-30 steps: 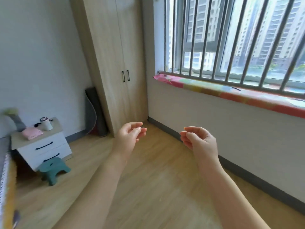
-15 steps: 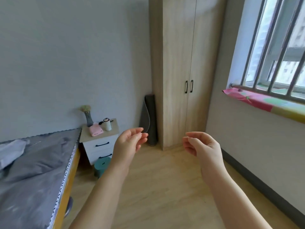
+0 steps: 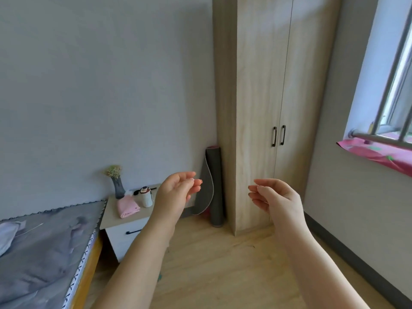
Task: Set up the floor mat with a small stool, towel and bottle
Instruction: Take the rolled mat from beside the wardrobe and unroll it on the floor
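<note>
both bare forearms reach forward at chest height, palms turned inward toward each other with a gap between them. the left hand (image 3: pixel 176 192) has its fingers loosely curled and the thumb lifted above them; its grip is released and holds nothing. the right hand (image 3: pixel 276 200) mirrors it, fingers half bent and pointing left, grip likewise released.

beyond the hands, the dark grey rolled floor mat with a pink inner side (image 3: pixel 213 186) stands upright on the light wooden floor (image 3: pixel 223 270), leaning in the corner between the grey wall and the tall light-wood wardrobe with two black handles (image 3: pixel 267 108); its outer flap hangs loose to the left. on the small white bedside cabinet with a beige top (image 3: pixel 124 228), serving as a bench, lie a folded pink towel (image 3: pixel 128 206) and, just beside it, a white bottle with a dark lid (image 3: pixel 145 197). a grey vase of dried flowers (image 3: pixel 117 181) stands behind the towel. the stool cannot be made out. the bed with a grey cover (image 3: pixel 44 248) fills the lower left.
</note>
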